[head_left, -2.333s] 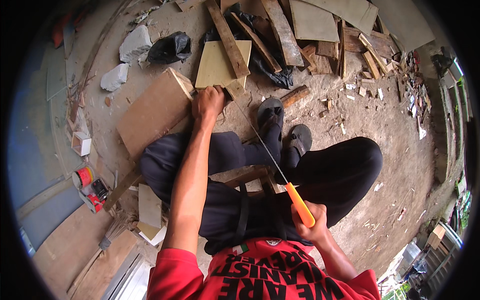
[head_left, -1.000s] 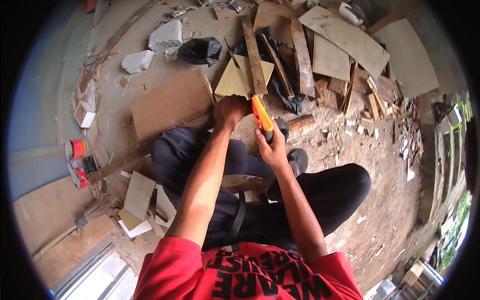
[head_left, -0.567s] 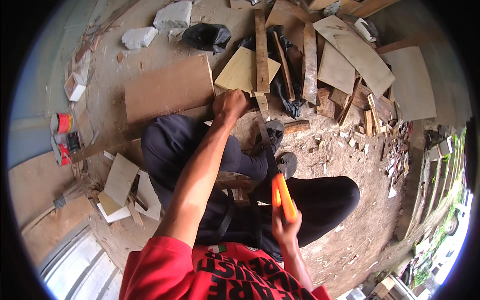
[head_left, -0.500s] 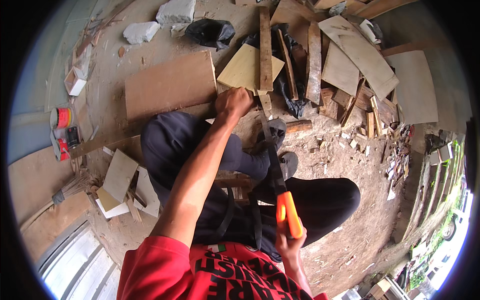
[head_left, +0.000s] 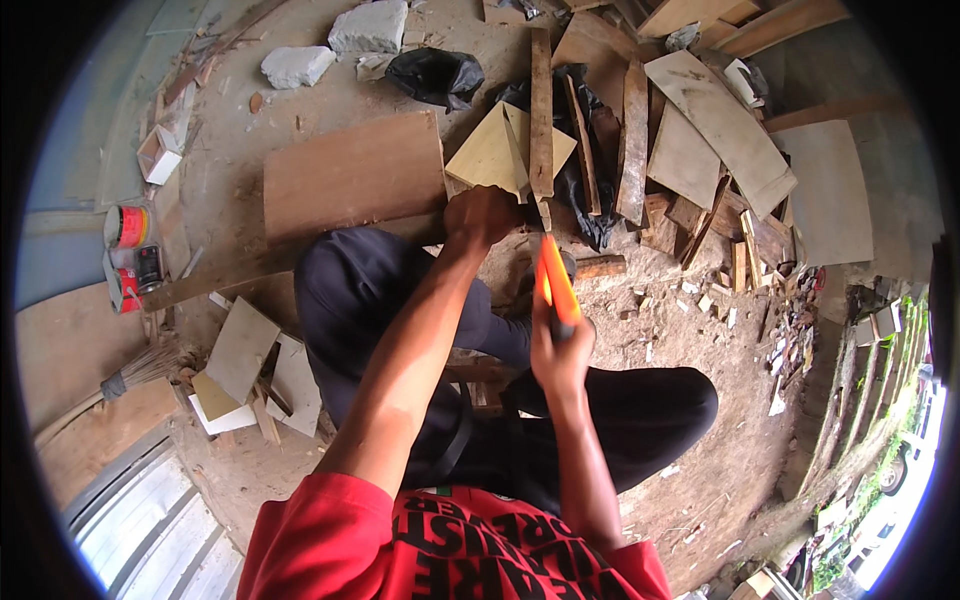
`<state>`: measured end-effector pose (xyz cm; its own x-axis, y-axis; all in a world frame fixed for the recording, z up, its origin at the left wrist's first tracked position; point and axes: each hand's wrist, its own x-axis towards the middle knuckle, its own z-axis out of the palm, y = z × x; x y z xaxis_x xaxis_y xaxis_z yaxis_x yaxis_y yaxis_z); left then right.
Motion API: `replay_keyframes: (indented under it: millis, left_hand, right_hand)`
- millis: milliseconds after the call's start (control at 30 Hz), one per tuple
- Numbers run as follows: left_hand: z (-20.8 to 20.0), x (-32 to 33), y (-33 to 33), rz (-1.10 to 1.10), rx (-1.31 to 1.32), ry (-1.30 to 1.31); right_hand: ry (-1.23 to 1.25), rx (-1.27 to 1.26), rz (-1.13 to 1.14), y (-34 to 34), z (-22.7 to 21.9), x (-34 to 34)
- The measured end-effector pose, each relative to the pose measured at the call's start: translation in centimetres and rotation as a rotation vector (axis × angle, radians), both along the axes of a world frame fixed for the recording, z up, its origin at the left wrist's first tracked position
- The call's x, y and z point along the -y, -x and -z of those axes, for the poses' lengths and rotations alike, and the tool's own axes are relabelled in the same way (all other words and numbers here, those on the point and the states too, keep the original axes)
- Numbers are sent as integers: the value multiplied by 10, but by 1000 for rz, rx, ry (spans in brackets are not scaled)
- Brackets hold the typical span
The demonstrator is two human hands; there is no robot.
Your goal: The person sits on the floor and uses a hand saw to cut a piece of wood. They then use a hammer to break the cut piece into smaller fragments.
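My right hand (head_left: 562,352) grips the orange handle of a handsaw (head_left: 555,280). The saw's narrow blade runs away from me, past my left hand and over a square of pale plywood (head_left: 478,150). My left hand (head_left: 482,215) is closed at the near edge of that plywood, close beside the blade; its fingertips are hidden. A long narrow wooden board (head_left: 541,110) lies across the plywood, just right of the blade. My shoe, below the boards, is partly covered by the saw handle.
A brown wooden panel (head_left: 355,175) lies to the left. Black plastic (head_left: 436,75) and white rubble blocks (head_left: 368,27) are farther off. Loose boards (head_left: 720,130) pile up at the right, with wood scraps on the dirt floor. Red cans (head_left: 127,227) stand at far left.
My right hand has pushed the saw forward, away from me, so the blade now reaches over the plywood. My left hand stays at the plywood's edge. The view has shifted slightly.
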<state>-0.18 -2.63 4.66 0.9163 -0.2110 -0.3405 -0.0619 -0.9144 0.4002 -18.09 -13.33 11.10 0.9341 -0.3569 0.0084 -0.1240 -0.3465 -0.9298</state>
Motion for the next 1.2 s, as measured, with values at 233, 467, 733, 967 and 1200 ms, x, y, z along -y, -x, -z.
replay_keyframes:
  millis: [233, 467, 733, 967, 1200]
  left_hand:
    - [43, -6, 4, -220, 214, 130]
    - [-23, 2, -5, -6, -157, -13]
    - [25, -5, 1, -103, 123, 32]
    - [12, 0, 0, -96, 118, 9]
    - [-3, -3, -11, 130, -81, -86]
  right_hand:
    - [32, -249, 5, 142, -67, 15]
    - [38, -137, -10, -36, -9, 4]
    - [-6, -123, -17, 64, -25, 11]
    - [-112, -130, 84, 88, -65, 12]
    - [91, -187, -33, -63, -19, 0]
